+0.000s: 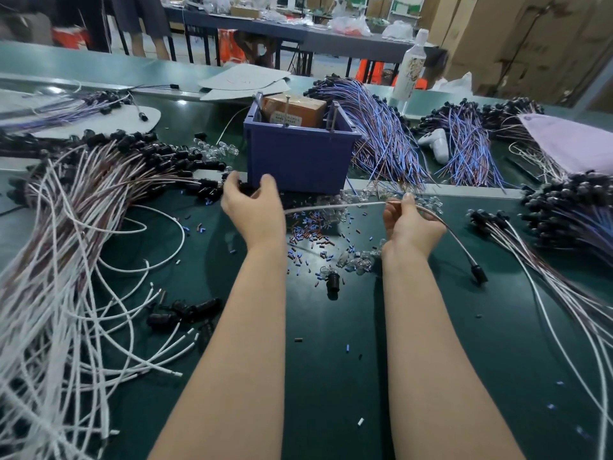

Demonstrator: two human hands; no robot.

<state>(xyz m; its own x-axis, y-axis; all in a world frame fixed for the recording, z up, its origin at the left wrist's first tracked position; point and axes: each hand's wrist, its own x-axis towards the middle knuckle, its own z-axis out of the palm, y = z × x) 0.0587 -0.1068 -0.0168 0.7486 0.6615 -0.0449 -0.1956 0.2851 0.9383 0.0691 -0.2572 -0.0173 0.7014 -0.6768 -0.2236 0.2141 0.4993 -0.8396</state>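
Two bare forearms reach over a dark green table. The right hand pinches a thin white and brown wire between its raised fingertips. The wire stretches level across to the left hand and droops right to a black socket lying on the table. The left hand curves, thumb and fingers apart, beside a blue bin; whether it grips anything cannot be told. Small blue and brown tube bits lie scattered between the hands. A heap of white wires sprawls at left.
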